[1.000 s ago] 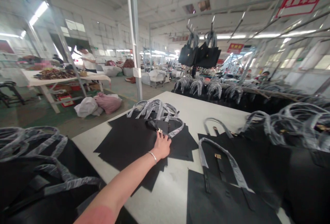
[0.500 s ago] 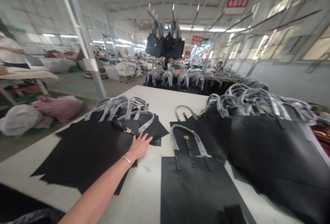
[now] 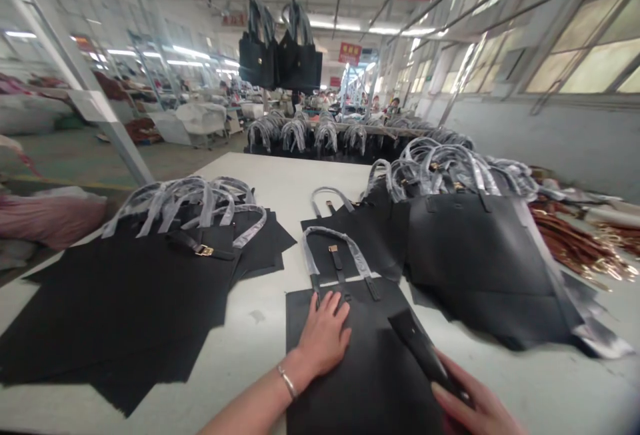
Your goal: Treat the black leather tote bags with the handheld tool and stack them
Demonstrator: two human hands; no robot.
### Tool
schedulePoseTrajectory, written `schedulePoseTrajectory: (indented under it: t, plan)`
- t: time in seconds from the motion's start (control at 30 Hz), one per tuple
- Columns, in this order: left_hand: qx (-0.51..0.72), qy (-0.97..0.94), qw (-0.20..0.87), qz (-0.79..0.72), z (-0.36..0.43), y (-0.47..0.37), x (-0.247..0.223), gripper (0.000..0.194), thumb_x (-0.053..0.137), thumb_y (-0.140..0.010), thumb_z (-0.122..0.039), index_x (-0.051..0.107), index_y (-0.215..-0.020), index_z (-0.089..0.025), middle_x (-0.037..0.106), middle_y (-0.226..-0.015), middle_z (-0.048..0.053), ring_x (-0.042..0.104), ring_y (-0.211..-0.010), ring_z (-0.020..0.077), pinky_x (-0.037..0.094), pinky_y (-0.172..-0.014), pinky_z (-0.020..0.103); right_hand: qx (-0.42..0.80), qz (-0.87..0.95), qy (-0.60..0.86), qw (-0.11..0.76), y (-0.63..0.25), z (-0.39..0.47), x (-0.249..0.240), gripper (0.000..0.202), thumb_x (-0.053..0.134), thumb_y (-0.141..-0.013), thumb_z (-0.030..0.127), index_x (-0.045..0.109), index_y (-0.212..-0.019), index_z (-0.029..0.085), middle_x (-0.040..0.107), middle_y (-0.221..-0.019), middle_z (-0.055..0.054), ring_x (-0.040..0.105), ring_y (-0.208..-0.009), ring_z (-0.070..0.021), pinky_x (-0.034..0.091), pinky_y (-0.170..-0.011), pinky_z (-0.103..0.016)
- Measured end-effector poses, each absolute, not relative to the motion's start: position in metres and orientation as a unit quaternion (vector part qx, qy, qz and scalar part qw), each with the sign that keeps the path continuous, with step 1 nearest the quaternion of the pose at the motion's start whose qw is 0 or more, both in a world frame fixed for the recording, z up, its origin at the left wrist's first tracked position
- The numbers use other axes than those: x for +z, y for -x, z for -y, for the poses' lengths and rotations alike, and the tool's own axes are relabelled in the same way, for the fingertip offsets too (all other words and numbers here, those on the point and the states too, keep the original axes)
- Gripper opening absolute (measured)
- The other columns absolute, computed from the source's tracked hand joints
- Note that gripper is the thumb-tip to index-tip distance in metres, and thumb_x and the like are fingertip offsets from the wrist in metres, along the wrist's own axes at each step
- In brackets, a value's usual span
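From where I stand, taking the near black panel (image 3: pixel 370 381) as the dial and the worker at six, the left hand (image 3: pixel 325 338) has just come off the black stack (image 3: pixel 115 301) at nine o'clock, where it was by a gold buckle (image 3: pixel 205 250), and now lies palm down on the panel's ten o'clock part, just below the plastic-wrapped handle (image 3: pixel 356 253). Its fingers are loosely spread and pinch nothing. The right hand (image 3: pixel 470 398) has come into sight at four o'clock, its grip closed on a long black piece (image 3: pixel 413 345) whose free end points to ten, over the panel; whether the two touch, I can't tell. So both hands are now at this one panel, which lies flat on the pale desk (image 3: pixel 260 341), and the stack is left alone. Toward two o'clock sits a heap of black bags (image 3: pixel 470 241), well clear of both hands.
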State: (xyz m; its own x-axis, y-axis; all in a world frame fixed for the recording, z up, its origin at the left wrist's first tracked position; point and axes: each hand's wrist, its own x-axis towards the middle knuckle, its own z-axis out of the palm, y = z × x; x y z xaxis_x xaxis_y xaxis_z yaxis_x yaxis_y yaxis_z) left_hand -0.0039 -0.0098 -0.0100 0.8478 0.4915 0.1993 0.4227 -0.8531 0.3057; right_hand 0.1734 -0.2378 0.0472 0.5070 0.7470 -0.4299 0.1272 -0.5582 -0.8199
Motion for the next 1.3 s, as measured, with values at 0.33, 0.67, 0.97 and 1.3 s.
schedulePoseTrajectory:
  t: [0.33, 0.67, 0.97, 1.3]
  plan:
    - [0.158, -0.929, 0.218, -0.254, 0.036, 0.026, -0.016, 0.030, 0.043, -0.092, -0.015, 0.054, -0.119, -0.019, 0.054, -0.128, 0.009, 0.048, -0.121, 0.0233, 0.038, -0.106, 0.038, 0.561, 0.275, 0.692, 0.362, -0.208, 0.189, 0.092, 0.038, 0.068, -0.078, 0.050, 0.063, -0.100, 0.019, 0.056, -0.068, 0.004, 0.054, -0.049, -0.0086, 0.042, -0.045, -0.019]
    - [0.151, -0.891, 0.246, -0.349, 0.008, -0.007, -0.012, 0.008, 0.060, -0.090, -0.028, 0.061, -0.087, -0.021, 0.060, -0.092, 0.001, 0.058, -0.090, 0.0189, 0.043, -0.077, 0.030, 0.580, 0.268, 0.689, 0.342, -0.211, 0.152, 0.090, 0.031, 0.067, -0.081, 0.045, 0.059, -0.092, 0.017, 0.061, -0.072, 0.001, 0.059, -0.049, -0.0090, 0.047, -0.043, -0.018]
    - [0.192, -0.879, 0.296, -0.320, 0.008, -0.002, -0.016, 0.017, 0.049, -0.096, -0.027, 0.058, -0.083, -0.019, 0.062, -0.089, 0.002, 0.058, -0.086, 0.0178, 0.040, -0.075, 0.028, 0.518, 0.211, 0.737, 0.380, -0.253, 0.195, 0.097, 0.031, 0.065, -0.083, 0.046, 0.057, -0.097, 0.019, 0.061, -0.076, 0.000, 0.059, -0.051, -0.0100, 0.046, -0.043, -0.019]
    - [0.139, -0.872, 0.411, -0.227, 0.010, 0.002, -0.016, 0.020, 0.042, -0.097, -0.032, 0.053, -0.083, -0.021, 0.062, -0.070, -0.002, 0.059, -0.068, 0.0152, 0.037, -0.066, 0.025, 0.557, 0.195, 0.708, 0.388, -0.259, 0.178, 0.086, 0.030, 0.064, -0.083, 0.046, 0.054, -0.087, 0.017, 0.062, -0.074, 0.000, 0.060, -0.049, -0.0105, 0.046, -0.042, -0.020]
